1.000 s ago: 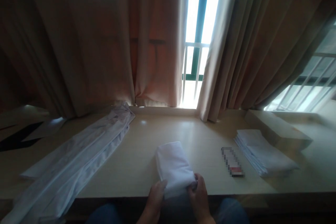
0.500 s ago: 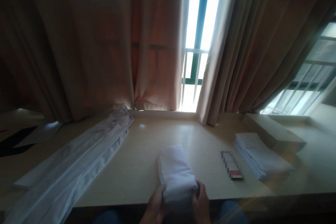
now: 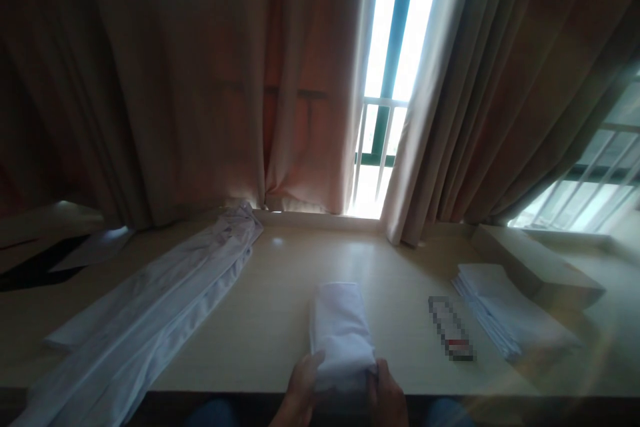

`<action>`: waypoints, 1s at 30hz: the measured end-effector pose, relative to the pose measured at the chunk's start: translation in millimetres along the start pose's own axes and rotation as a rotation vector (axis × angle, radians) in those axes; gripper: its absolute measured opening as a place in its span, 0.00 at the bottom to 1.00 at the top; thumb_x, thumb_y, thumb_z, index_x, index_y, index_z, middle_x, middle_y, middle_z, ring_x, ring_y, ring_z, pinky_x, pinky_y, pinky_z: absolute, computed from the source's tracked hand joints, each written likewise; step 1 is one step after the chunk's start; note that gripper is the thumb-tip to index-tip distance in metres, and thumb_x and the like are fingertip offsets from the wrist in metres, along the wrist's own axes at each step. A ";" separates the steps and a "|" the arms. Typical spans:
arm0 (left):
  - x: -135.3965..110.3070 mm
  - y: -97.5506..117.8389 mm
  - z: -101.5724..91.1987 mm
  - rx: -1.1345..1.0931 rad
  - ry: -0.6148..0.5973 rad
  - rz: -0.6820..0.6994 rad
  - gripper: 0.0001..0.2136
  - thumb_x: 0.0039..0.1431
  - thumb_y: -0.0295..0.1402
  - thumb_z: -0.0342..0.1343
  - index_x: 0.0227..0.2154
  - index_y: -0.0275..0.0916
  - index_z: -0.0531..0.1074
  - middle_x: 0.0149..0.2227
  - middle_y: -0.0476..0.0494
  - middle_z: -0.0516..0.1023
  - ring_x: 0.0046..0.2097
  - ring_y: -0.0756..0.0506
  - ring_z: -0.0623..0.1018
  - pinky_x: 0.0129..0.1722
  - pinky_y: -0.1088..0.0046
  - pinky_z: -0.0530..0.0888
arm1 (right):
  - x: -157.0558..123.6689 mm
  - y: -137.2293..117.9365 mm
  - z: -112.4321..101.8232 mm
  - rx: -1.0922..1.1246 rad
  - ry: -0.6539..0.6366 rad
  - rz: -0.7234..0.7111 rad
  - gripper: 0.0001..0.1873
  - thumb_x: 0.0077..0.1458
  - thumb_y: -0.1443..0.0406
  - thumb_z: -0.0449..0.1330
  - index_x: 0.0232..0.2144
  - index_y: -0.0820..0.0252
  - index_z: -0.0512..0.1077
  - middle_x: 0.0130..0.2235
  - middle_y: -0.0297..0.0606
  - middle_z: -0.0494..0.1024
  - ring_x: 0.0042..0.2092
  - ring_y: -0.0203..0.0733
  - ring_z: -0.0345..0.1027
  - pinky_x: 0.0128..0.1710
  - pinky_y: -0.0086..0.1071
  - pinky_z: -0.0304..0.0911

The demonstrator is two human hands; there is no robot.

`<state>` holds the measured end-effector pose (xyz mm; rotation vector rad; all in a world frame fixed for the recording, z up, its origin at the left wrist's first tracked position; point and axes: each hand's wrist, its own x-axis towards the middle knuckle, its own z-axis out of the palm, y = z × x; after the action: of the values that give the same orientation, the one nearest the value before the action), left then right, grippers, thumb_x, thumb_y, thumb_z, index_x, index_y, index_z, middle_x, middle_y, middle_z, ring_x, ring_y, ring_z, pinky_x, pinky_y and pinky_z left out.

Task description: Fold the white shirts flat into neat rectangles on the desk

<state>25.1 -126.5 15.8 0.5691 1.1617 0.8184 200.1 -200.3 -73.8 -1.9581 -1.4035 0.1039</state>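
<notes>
A folded white cloth (image 3: 343,327) lies at the front edge of the pale table (image 3: 240,347), its near end bent down over the edge. My left hand (image 3: 303,380) grips its left side near that edge. On the opposite side, my right hand (image 3: 386,390) has its fingers closed on the near right corner. The undersides of both hands and some fingers are hidden by the cloth and shadow.
A long white garment (image 3: 160,307) stretches across the table's left side. To the right are a blurred-out flat object (image 3: 451,328), a stack of folded white cloths (image 3: 515,310) and a box-like block (image 3: 543,263). Curtains (image 3: 310,147) hang behind.
The whole view has shifted slightly, so most things sit a little further right. Both hands still hold the folded cloth, which now lies straighter.
</notes>
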 end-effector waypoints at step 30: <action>49.3 11.1 -34.6 0.871 0.200 0.408 0.12 0.50 0.30 0.55 0.39 0.35 0.71 0.40 0.37 0.76 0.46 0.40 0.75 0.47 0.69 0.67 | 44.1 -10.3 -49.7 0.072 -0.300 -0.039 0.14 0.53 0.54 0.55 0.39 0.53 0.71 0.39 0.37 0.78 0.40 0.44 0.72 0.40 0.34 0.65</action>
<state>-2.1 -80.8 -14.6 1.5038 1.6087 0.6882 232.1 -185.8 -16.5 -1.9109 -1.6034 0.4398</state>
